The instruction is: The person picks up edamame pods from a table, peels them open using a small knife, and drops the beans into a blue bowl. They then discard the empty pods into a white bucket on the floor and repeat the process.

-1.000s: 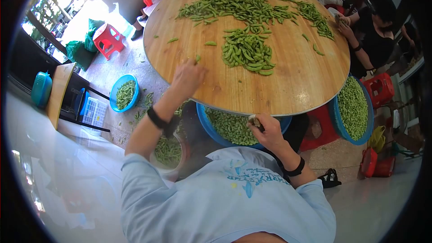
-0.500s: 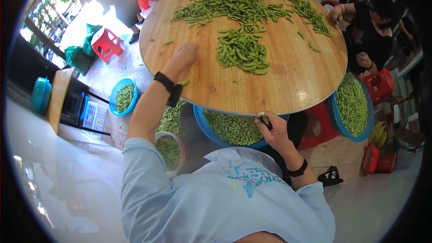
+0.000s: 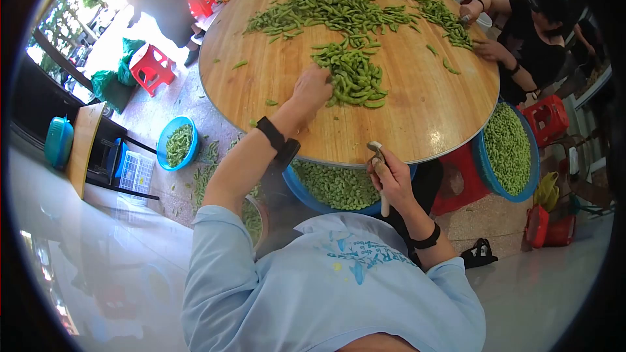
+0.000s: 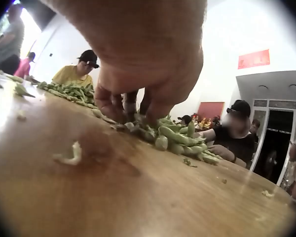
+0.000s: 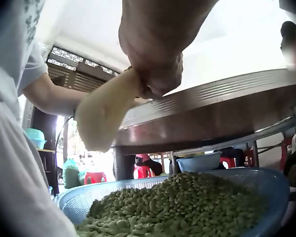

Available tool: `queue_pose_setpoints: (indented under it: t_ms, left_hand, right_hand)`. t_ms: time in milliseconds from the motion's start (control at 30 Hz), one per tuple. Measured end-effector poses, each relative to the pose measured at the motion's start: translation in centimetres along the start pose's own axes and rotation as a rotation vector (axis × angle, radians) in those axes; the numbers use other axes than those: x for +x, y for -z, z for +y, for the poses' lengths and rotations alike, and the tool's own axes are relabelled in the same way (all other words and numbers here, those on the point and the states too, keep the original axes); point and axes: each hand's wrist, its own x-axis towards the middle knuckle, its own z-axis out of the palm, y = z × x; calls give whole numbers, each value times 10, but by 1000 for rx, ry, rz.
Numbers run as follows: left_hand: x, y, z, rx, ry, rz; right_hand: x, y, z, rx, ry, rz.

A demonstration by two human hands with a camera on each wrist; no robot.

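Note:
My left hand (image 3: 312, 90) is at the near-left edge of a small pile of green soybean pods (image 3: 358, 78) on the round wooden table (image 3: 417, 124). In the left wrist view its fingers (image 4: 160, 101) curl down and pinch at pods (image 4: 180, 138) on the tabletop. By the table's near edge, my right hand (image 3: 394, 181) grips a tool with a pale handle (image 3: 385, 206); the fingers hide its middle. Close to the right wrist camera that broad, pale handle (image 5: 106, 111) sticks out of the fist. Below is a blue basin (image 5: 76, 200) heaped with shelled beans (image 5: 177, 202).
A larger heap of pods (image 3: 339, 3) covers the far tabletop. At the right, another person (image 3: 538, 45) reaches onto the table beside a second basin of beans (image 3: 508, 150). A basin of empty-looking pods (image 3: 177, 145), a red stool (image 3: 152, 70) and a bucket (image 3: 261, 221) stand at the left.
My left hand has moved from the table's left side rightward to the pile of pods. The right hand has turned, so the tool's pale handle now shows below it.

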Motion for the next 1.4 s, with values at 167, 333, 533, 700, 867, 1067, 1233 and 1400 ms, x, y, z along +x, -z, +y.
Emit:
queue_pose_setpoints:
  t_ms: [167,333,533,700,867,1067,1233,1400]
  left_hand:
    - [-37,43,65,-551,181,-212]
    - [-85,47,90,-1106,517,-549]
    - [-102,32,94,-1268,530,-446]
    - [-106,33,94,-1261,506,-441]
    - [-110,27,93,-1296,459,-378]
    - [-110,24,86,-1614,626,-494]
    - [-107,27,92,-1527,678,-586]
    - [-106,43,96,-540,-241,-211]
  right_hand:
    - [13,-4,-11,348,-78,30]
    - [19,-10,-13,547,-176,-45]
    - [13,-13,-13,612,-149,-173]
    - [10,-13,-13,608,-127,-178]
    - [9,-17,-13,520,-73,-113]
    - [9,-13,-21,736,-186,-141]
    - [7,-6,-23,828,-293,-114]
    - [4,-11,-24,867,-368,-78]
